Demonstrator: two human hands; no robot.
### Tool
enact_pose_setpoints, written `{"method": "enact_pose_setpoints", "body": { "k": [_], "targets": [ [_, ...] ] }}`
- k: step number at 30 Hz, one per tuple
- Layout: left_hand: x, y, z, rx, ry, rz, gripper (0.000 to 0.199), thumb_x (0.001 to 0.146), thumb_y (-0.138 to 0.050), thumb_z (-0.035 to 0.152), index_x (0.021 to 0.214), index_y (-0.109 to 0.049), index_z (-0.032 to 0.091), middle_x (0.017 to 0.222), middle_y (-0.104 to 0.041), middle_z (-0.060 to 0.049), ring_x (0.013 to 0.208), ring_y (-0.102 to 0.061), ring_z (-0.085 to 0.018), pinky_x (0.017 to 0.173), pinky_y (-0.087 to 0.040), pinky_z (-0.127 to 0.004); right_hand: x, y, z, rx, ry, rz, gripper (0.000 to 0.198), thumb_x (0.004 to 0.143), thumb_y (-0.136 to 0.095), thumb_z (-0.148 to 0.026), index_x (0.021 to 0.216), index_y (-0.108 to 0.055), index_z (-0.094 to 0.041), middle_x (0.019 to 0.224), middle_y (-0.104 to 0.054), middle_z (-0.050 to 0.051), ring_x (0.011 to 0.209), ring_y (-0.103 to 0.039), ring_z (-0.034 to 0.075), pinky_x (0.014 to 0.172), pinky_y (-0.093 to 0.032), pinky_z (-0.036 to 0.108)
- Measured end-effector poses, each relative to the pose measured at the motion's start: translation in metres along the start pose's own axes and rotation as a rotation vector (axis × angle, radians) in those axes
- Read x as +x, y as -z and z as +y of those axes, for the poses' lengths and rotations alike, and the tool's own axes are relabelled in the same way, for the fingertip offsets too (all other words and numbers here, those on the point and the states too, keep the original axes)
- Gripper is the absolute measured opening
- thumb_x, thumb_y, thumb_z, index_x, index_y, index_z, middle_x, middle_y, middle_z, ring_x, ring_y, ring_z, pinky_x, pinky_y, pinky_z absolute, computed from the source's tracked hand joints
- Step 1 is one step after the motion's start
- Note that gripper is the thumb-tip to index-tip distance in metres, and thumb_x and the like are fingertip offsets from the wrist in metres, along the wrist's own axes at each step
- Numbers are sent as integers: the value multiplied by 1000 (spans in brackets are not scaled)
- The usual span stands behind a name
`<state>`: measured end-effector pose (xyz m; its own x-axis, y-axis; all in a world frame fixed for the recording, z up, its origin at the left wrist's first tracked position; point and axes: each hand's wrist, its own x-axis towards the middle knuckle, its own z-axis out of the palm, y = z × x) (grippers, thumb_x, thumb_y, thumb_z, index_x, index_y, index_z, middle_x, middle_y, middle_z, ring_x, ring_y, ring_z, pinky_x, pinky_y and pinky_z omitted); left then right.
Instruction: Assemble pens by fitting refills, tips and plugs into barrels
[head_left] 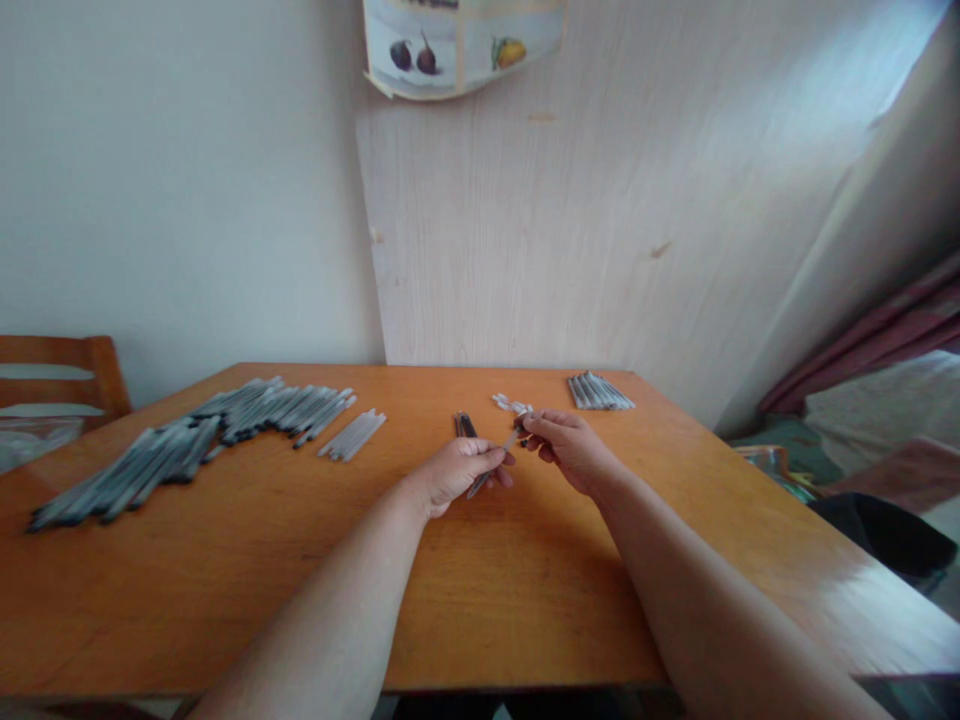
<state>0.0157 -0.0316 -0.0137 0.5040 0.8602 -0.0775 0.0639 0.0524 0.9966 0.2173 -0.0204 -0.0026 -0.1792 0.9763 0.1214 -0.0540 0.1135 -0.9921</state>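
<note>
Over the middle of the table, my left hand [461,472] is closed round a slim pen [511,440], which slants up to the right. Fingertips of my right hand [570,446] pinch at its upper end, where something small and dark shows; the fingers partly hide it. Just behind my left hand lie several dark, slim pen parts [466,425]. Small whitish pieces [510,403] are scattered beyond my right hand. To the left rests a small row of clear, whitish tubes [354,436].
A long spread of pens with black ends [165,460] covers the table's left side. At the back right lies a neat row of pens [600,391]. The wooden table [525,620] meets a wall panel behind. A chair [67,365] stands left, a black bin [889,535] right.
</note>
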Motion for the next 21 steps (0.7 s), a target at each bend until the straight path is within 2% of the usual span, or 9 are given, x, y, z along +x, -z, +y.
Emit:
{"method": "enact_pose_setpoints", "body": {
  "k": [6,11,16,21],
  "targets": [
    [-1,-1,1,20,8,5,36,79,-65,44,95,-66,12,78,-70,-8,67,-56,-13,65,-36,-26,0,-2,1,-32,-12,10,27,72,-71,-43,74,-62,-18,70,-63,2,56,-48,9,48,-26,22],
    [-1,-1,1,15,14,7,36,79,-65,44,95,-66,12,79,-70,-8,67,-56,-13,65,-37,-26,1,-2,2,-23,-23,33,31,73,-70,-48,74,-62,-18,74,-64,4,58,-50,10,48,-27,22],
    [-1,-1,1,-6,6,2,38,79,-65,46,95,-66,12,79,-71,-9,68,-57,-14,67,-38,-27,1,1,3,43,-16,-14,27,74,-69,-42,83,-68,-17,77,-65,5,60,-51,10,48,-27,23],
    [0,1,-1,3,3,-11,40,79,-64,48,96,-66,12,80,-71,-9,70,-57,-14,67,-38,-27,1,1,2,33,-6,-24,25,73,-71,-40,78,-66,-17,75,-64,2,59,-50,9,49,-25,23]
  ]
}}
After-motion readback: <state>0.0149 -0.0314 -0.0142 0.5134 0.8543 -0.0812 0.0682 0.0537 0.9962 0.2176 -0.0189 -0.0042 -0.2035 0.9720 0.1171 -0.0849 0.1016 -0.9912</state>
